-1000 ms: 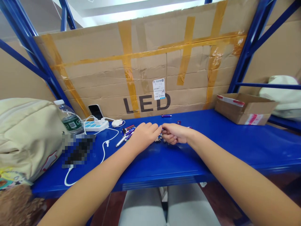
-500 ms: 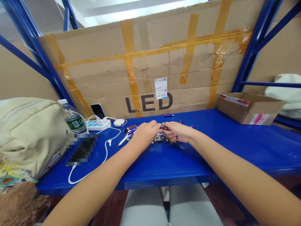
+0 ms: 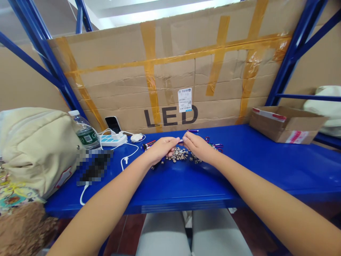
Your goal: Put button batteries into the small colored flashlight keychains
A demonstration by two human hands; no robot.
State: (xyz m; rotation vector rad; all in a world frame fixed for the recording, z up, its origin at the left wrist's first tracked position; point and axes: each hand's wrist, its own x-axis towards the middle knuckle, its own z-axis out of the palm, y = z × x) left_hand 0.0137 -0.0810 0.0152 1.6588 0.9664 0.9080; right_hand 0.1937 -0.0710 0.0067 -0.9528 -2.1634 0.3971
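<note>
My left hand (image 3: pixel 164 148) and my right hand (image 3: pixel 197 146) meet above the blue table (image 3: pixel 239 170), fingers pinched on a small purple tube (image 3: pixel 181 141) that spans the short gap between them. Most of the tube is hidden by the fingers. Beneath the hands lies a pile of small silver discs (image 3: pixel 178 155), with darker small parts (image 3: pixel 195 159) just to its right. Several pens or tubes (image 3: pixel 148 145) lie partly under my left hand. Right of my right hand are small coloured clips (image 3: pixel 217 145). Behind it rests another blue-purple tube (image 3: pixel 193 131).
At the left are a beige bag (image 3: pixel 39 153), a water bottle (image 3: pixel 86 133), a white power strip (image 3: pixel 113 140) with cables and a blurred dark object (image 3: pixel 96 167). An open cardboard box (image 3: pixel 287 124) sits at the right. A large cardboard sheet (image 3: pixel 170 78) stands behind.
My hands have drawn slightly apart, with the purple tube now level between them. More of the disc pile and the clips shows. The whole view has shifted a little.
</note>
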